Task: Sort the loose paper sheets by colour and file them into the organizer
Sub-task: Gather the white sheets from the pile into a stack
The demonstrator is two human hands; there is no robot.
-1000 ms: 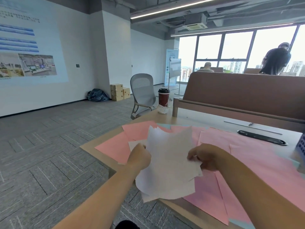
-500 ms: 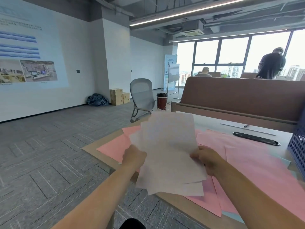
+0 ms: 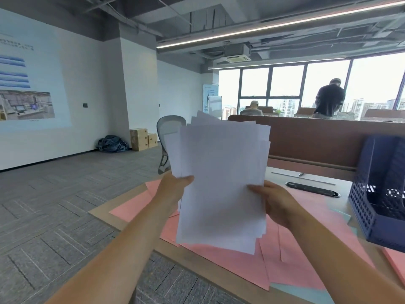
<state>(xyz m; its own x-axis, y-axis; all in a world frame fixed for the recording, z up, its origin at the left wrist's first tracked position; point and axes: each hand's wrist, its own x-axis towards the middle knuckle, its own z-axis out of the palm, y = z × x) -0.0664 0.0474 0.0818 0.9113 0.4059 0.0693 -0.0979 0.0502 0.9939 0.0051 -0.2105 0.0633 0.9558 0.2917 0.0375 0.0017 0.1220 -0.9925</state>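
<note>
My left hand (image 3: 175, 189) and right hand (image 3: 274, 202) pinching the sides of a white paper stack (image 3: 221, 183), held up over pink sheets (image 3: 230, 260) on my desk (image 3: 105, 213), blue organizer (image 3: 377, 194) to the right

A fanned stack of white sheets (image 3: 221, 183) was held nearly upright above the surface (image 3: 122, 202). Beneath it, pink sheets (image 3: 230, 262) were spread flat over what seemed pale blue sheets (image 3: 291, 290). A dark blue mesh organizer (image 3: 372, 194) was stood at the right.
</note>
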